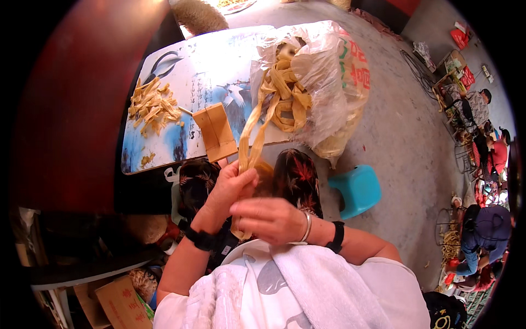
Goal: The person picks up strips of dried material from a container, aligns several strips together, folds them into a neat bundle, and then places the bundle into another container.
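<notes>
Long flat tan strips (249,145), of some dried plant material by their look, hang between the open plastic sack and my hands. My left hand (235,183) is closed around them just off the table's near edge. Close below it, my right hand (274,219), slightly blurred, has its fingers curled over the lower end of the strips by my lap. Coiled strips (290,104) spill from the mouth of the sack (329,88). Beside my left hand, a folded piece of brown cardboard (216,131) stands at the table edge.
On the painted table (197,55) lie a pile of short cut strips (153,107) and dark-handled scissors (164,66). A turquoise stool (359,189) stands on the floor at right. Further right, several people (487,236) sit working. Cardboard boxes (120,301) are at lower left.
</notes>
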Demonstrator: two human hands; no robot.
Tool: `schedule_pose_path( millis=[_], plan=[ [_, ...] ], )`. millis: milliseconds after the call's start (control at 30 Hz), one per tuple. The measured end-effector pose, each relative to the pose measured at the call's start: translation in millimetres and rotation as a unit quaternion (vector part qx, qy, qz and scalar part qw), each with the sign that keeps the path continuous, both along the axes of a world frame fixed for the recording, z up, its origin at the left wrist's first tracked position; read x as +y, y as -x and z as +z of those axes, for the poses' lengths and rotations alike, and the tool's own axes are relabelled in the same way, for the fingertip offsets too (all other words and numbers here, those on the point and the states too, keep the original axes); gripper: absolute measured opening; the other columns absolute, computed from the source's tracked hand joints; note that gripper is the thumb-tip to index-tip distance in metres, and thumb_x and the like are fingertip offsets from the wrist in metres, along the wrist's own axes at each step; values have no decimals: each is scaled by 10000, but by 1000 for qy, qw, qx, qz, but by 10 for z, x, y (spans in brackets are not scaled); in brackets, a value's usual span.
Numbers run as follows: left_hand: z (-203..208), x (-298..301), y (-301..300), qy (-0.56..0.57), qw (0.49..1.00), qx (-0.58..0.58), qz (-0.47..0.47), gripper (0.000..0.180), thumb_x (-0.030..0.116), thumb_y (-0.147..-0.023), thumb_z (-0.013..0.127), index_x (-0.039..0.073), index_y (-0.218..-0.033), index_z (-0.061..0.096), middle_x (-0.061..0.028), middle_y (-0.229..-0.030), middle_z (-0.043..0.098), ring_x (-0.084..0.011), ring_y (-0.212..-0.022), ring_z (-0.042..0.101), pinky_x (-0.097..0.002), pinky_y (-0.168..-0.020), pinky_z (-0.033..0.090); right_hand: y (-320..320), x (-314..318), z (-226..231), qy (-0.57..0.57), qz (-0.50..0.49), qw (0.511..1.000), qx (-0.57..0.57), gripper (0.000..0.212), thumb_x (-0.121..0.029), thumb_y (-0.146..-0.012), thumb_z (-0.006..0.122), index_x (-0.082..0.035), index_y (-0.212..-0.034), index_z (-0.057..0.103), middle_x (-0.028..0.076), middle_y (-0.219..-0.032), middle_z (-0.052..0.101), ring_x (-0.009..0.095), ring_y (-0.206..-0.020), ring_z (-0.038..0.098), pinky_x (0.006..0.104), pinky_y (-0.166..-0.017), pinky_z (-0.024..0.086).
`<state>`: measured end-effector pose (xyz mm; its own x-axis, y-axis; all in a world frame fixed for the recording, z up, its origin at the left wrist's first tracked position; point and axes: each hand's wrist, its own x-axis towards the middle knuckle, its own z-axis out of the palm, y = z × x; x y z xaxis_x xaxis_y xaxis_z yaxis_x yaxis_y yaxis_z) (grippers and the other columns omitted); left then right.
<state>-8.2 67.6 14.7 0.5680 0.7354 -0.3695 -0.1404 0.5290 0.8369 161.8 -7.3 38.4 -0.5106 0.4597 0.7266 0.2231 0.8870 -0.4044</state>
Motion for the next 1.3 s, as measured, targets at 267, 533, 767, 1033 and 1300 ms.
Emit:
schedule_pose_path(
  millis=[267,533,767,1033,1300],
  plan=[
    [558,-668,98,-457,857,221,-89,110,12,-815,672,-11,-922,657,-135,-716,575,-197,-599,583,-290,-573,475,-331,838,-205,38,-255,963,-79,316,-1,-747,644,-104,-1046,628,139,-1309,514,339,-1271,466,411,-999,455],
    [385,-749,481,-180,970,132,97,477,401,-1028,433,-29,-1069,636,-10,-839,599,-69,-716,526,-200,-641,402,-253,731,-119,11,-179,984,15,171,9,-743,632,-30,-893,560,111,-1042,636,337,-1087,598,385,-901,505],
    [-124,-197,143,116,958,-262,12,754,593,-965,413,13,-1440,339,-231,-1352,502,-328,-1232,525,-444,-1045,426,-20,151,-75,13,-6,1000,3,160,-61,-762,632,-15,-899,564,125,-948,613,298,-980,620,385,-838,520],
    [216,-12,34,-42,996,-6,73,207,153,-993,542,45,-1147,626,54,-664,440,-41,-566,368,-202,-541,351,5,3,-453,201,109,970,-89,368,-1,-779,597,-6,-1143,540,101,-1186,590,235,-1154,562,315,-956,479],
    [-614,-425,53,-173,979,112,3,201,11,-949,542,47,-1121,640,57,-904,615,-33,-812,539,-198,-739,457,-301,506,-560,688,127,596,394,423,-305,-959,600,-49,-1282,506,60,-1135,616,160,-1031,608,285,-882,495]
  ],
)
